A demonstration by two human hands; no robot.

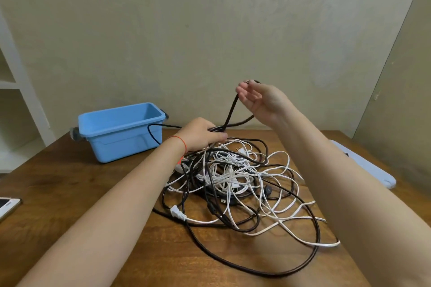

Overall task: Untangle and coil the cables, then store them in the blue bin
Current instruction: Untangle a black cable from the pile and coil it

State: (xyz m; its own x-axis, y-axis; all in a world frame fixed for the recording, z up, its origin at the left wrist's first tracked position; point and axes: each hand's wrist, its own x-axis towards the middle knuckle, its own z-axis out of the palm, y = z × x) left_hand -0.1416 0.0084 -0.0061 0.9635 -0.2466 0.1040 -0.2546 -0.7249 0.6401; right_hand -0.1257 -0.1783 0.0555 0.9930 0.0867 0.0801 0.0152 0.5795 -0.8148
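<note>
Beside the tangled cables (pixel 233 177), one black cable (pixel 154 135) enters the blue bin (pixel 121 133).

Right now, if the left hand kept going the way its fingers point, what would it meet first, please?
Probably the black cable rising to the right hand; the left hand already grips its strands, though depth is uncertain.

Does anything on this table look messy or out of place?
Yes: the black and white cables lie in one knotted heap on the table. A black cable loops across the front of the blue bin, which looks empty. The left hand grips black strands; the right hand lifts a loop.
</note>
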